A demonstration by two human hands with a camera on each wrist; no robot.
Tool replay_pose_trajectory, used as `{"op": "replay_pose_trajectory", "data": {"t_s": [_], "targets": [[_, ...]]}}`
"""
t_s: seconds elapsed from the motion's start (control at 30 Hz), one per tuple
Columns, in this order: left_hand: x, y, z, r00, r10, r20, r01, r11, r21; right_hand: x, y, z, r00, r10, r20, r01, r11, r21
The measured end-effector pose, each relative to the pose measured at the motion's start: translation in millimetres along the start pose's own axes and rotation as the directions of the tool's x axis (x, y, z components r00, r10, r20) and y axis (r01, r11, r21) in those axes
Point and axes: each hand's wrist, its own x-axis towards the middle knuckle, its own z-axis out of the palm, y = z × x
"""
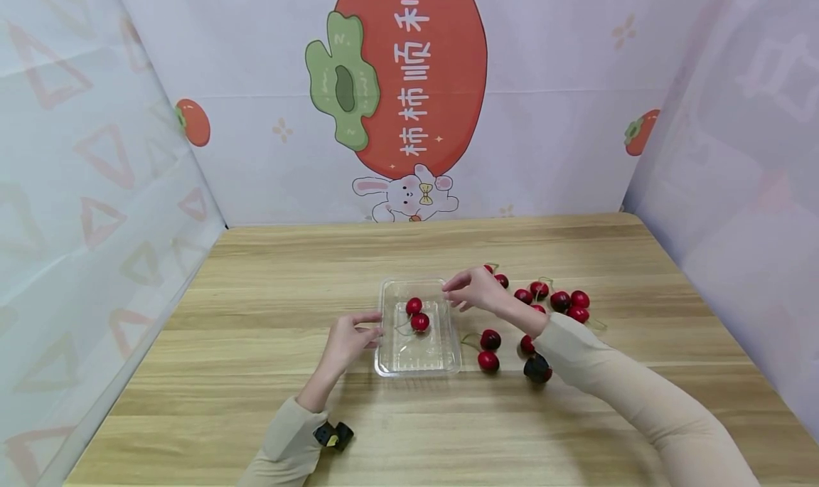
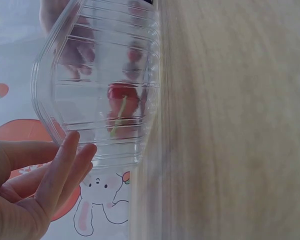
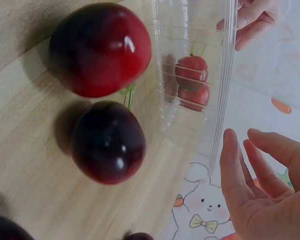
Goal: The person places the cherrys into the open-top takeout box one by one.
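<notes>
Clear plastic container (image 1: pixel 416 368) sits upright on wooden table (image 1: pixel 256 295), two red cherries (image 1: pixel 419 323) inside, touching each other; left hand (image 1: pixel 350 341) at container's left rim, fingers fairly straight, slightly spread; right hand (image 1: pixel 478 290) by far right corner, thumb and fingertips apart, contact with rim unclear; dark-red cherries (image 1: pixel 490 340) scattered right of container, some near right sleeve (image 1: pixel 614 373)

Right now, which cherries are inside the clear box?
The two cherries between the left hand and right hand. They alone sit in the box; the other cherries lie on the table to its right.
</notes>
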Motion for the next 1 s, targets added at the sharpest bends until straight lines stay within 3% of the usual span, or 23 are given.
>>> {"op": "replay_pose_trajectory", "data": {"t_s": [0.1, 0.13, 0.3, 0.37, 0.67, 1.0], "targets": [[-2.6, 4.6, -0.4, 1.000, 0.009, 0.007, -0.009, 1.000, -0.003, 0, 2, -4, 1.000, -0.008, 0.006, 0.008, 0.999, -0.037], [-4.9, 8.7, -0.6, 1.000, 0.010, 0.009, -0.010, 1.000, -0.002, -3, -2, -4, 1.000, 0.025, 0.000, -0.024, 0.998, -0.057], [-3.2, 6.2, -0.3, 1.000, -0.001, -0.002, 0.001, 1.000, 0.002, -2, 4, -9, 1.000, 0.017, 0.024, -0.014, 0.995, -0.102], [1.0, -1.5, -0.1, 1.000, -0.005, -0.009, 0.005, 1.000, 0.001, -3, 6, -11, 0.999, 0.015, 0.044, -0.009, 0.993, -0.114], [0.6, -2.5, -0.2, 1.000, -0.004, -0.002, 0.004, 1.000, 0.005, -6, 11, -16, 0.990, 0.017, 0.138, 0.008, 0.984, -0.177], [0.3, -3.0, 0.7, 1.000, 0.003, -0.004, -0.003, 1.000, 0.015, -6, 19, -20, 0.960, -0.041, 0.275, 0.107, 0.968, -0.229]]}}
